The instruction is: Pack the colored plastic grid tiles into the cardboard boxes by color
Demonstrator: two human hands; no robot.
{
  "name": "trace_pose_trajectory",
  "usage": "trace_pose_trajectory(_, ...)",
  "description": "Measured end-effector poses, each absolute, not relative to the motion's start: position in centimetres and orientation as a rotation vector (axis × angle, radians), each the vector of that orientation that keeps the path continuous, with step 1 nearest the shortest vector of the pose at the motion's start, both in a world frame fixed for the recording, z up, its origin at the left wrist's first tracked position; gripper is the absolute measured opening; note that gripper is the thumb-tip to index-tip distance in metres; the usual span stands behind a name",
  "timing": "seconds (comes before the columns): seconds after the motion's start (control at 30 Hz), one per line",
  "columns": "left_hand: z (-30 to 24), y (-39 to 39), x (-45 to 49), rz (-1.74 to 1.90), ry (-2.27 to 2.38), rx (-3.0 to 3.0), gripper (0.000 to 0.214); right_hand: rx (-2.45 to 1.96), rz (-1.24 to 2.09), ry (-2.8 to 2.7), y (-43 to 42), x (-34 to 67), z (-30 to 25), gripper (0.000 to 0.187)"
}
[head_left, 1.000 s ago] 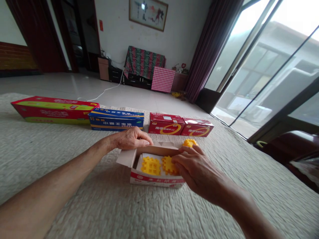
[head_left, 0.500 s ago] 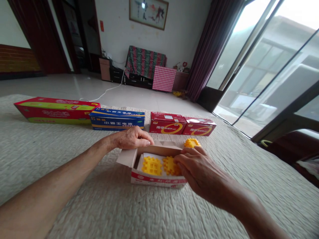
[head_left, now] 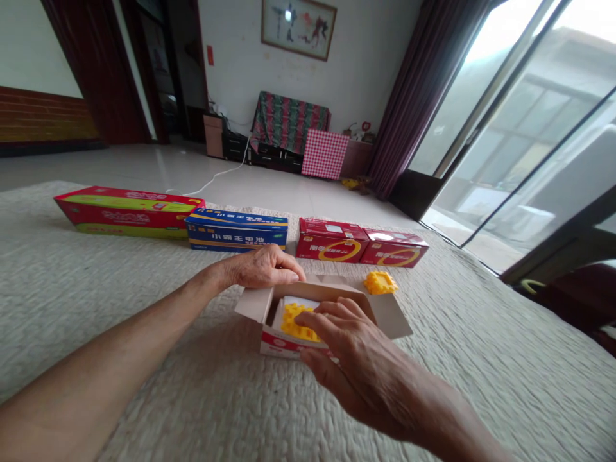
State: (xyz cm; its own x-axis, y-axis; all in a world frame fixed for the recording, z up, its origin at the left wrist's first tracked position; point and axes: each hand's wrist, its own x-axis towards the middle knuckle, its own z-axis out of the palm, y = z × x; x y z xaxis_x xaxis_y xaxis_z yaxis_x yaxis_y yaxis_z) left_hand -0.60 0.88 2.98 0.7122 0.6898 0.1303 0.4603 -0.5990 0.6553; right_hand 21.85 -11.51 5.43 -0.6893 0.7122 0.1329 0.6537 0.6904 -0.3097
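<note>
An open cardboard box [head_left: 279, 345], white and red on its front, sits on the quilted cover with its flaps folded out. My left hand [head_left: 264, 266] is closed over its back left rim. Inside the box lies a yellow plastic toy block [head_left: 292, 319] with notched edges, resting on something white. My right hand [head_left: 359, 350] reaches over the box with its fingers stretched and apart. Its index fingertip touches the block, while the thumb is apart from it near the box front. The hand hides the right part of the inside. Another yellow block [head_left: 381, 282] lies just behind the right flap.
Behind the box stands a row of cartons: a long red and green box [head_left: 129, 215], a blue battery box [head_left: 235, 231] and two dark red boxes [head_left: 332, 247]. They rest on the beige quilted cover [head_left: 192, 385]. Beyond its far edge is a tiled floor [head_left: 274, 186].
My right hand has moved left from the box's right end to the left block, and its fingers have spread. The right flap now shows. My left hand stays on the rim. The view has shifted slightly.
</note>
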Motion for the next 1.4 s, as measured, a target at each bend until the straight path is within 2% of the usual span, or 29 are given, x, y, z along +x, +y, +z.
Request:
trace_pose_trajectory(0.2,3.2,0.7,-0.5,0.488,0.886,2.316,0.03,-1.151,0.358,-2.691,-11.4,21.9,5.0,0.032)
trace_pose_trajectory(0.53,3.0,0.9,-0.6,0.52,0.873,2.293,0.028,-0.984,0.266,-2.604,-10.9,22.3,6.2,0.031)
trace_pose_trajectory(0.67,3.1,0.9,-0.6,0.479,0.858,2.308,0.029,-1.026,0.11,-2.345,-8.6,26.3,7.8,0.029)
trace_pose_trajectory(0.8,3.4,0.9,-0.5,0.431,0.876,2.341,0.029,-1.172,0.025,-2.068,-4.1,32.4,6.1,0.029)
trace_pose_trajectory(0.93,3.3,1.0,-0.6,0.4,0.89,2.351,0.028,-1.282,0.093,-2.165,-0.9,36.5,2.2,0.054)
trace_pose_trajectory(1.03,3.2,1.0,-0.6,0.387,0.89,2.355,0.028,-1.314,0.106,-2.284,-0.1,37.1,0.4,0.062)
trace_pose_trajectory(1.2,3.2,1.1,-0.6,0.388,0.892,2.348,0.027,-1.344,0.07,-2.363,0.4,36.8,0.2,0.058)
trace_pose_trajectory(1.4,3.2,1.0,-0.6,0.392,0.912,2.352,0.027,-1.306,0.033,-2.423,1.0,36.7,0.3,0.036)
